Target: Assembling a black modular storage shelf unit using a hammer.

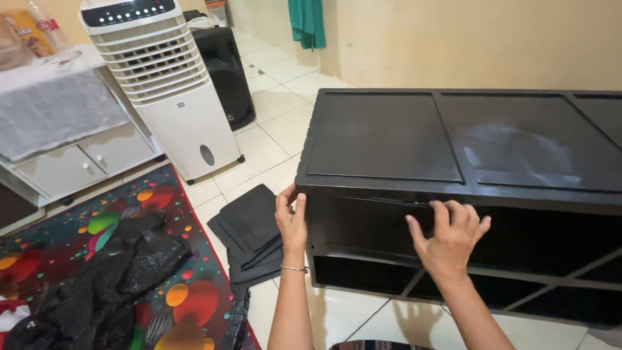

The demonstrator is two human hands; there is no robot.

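A black plastic shelf unit [453,149] with glossy, dusty recessed top panels stands on the tiled floor at right, its open compartments dark. The left hand [291,220] grasps its near-left corner; the right hand [450,236] presses, fingers spread, on the front edge. Flat black panels [249,230] lie stacked left of it. Far left stand a white air cooler [172,84] and yellow packets [29,29] on a cabinet [71,155].
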